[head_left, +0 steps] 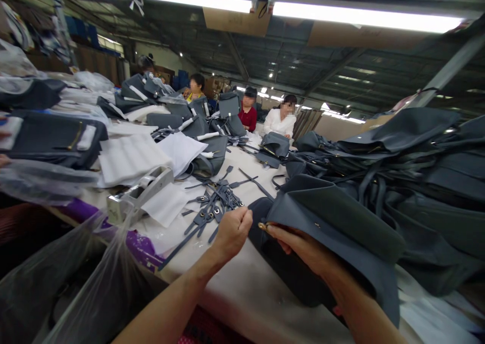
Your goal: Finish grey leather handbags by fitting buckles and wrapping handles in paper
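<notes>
A dark blue-grey bag (333, 217) with a large flap lies tilted on the table in front of me. My right hand (299, 245) reaches under the flap's edge. Its fingertips are closed at a small gold-coloured metal fitting (262, 227). Just left of the bag, my left hand (234, 230) is closed in a fist beside its edge; whatever it grips, if anything, is hidden. Beyond that hand lies a heap of blue-grey straps with buckles (215, 202).
More blue-grey bags (435, 182) are piled at the right. White foam sheets (132, 157) and a tape dispenser (142, 190) sit at the left, near a plastic bag (94, 283) hanging from the table edge. Several co-workers stand or sit farther back, one in a white top (279, 123).
</notes>
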